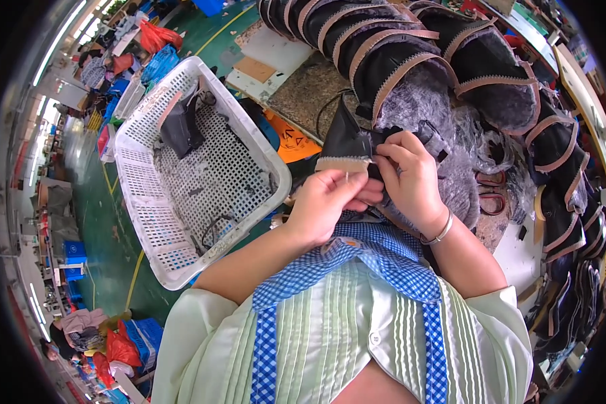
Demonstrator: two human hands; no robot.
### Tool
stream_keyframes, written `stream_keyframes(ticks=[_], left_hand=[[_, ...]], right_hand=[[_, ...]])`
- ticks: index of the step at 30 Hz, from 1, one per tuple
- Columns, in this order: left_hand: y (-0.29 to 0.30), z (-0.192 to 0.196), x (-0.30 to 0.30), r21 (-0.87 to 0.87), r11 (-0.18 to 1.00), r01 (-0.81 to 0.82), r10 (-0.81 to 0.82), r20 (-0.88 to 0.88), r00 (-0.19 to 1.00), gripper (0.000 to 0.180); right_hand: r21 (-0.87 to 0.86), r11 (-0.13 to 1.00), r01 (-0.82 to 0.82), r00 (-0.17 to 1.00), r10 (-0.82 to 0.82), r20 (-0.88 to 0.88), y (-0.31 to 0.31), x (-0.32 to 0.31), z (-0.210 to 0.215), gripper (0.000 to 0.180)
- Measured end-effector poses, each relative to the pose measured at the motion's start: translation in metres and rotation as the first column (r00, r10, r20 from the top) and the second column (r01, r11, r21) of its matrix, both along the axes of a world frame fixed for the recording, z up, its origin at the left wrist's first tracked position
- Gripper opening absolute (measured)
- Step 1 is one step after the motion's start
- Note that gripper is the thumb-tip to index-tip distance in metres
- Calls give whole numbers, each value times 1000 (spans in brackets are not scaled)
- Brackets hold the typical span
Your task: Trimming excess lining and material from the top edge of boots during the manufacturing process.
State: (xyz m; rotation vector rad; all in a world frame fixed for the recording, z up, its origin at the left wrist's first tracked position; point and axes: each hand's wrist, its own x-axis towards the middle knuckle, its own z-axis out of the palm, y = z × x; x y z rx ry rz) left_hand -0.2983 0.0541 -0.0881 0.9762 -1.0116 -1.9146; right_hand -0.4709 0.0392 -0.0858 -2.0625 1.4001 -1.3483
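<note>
A black shoe upper [347, 138] with a tan zigzag-edged band is held up between my hands, in front of my blue checked apron. My left hand [326, 198] has its thumb and fingers closed at the lower tan edge of this upper. My right hand [411, 176] pinches its right side, fingers curled together. Just beyond my right hand lies grey fleece lining [417, 101], part of a row of black fleece-lined uppers [370, 74]. What sits between my fingertips is partly covered.
A white perforated basket [279, 178] stands at the left, with one black upper [182, 126] and loose scraps inside. More fleece-lined uppers [498, 87] cover the table's far and right side. Red-handled scissors [493, 202] lie right of my right hand, beside clear plastic [481, 145].
</note>
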Motion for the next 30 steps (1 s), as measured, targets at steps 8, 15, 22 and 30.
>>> stream_keyframes(ticks=[8,15,22,30], left_hand=[[-8,-4,-11,-62,985,-162,159,-46,986,21],[-17,-28,-16,-545,782,-304,395,55,917,14],[-9,-22,-16,-495,830,-257,350,105,931,13],[-13,-26,-13,-590,753,-290,441,126,889,12]], right_hand=[[-33,999,10,1000,-10,1,-4,4,-8,14],[365,878,-309,736,-21,676,8,-12,0,14],[345,814,-468,549,-38,835,15,-2,-9,25],[367,848,-383,693,1,721,16,3,-4,24]])
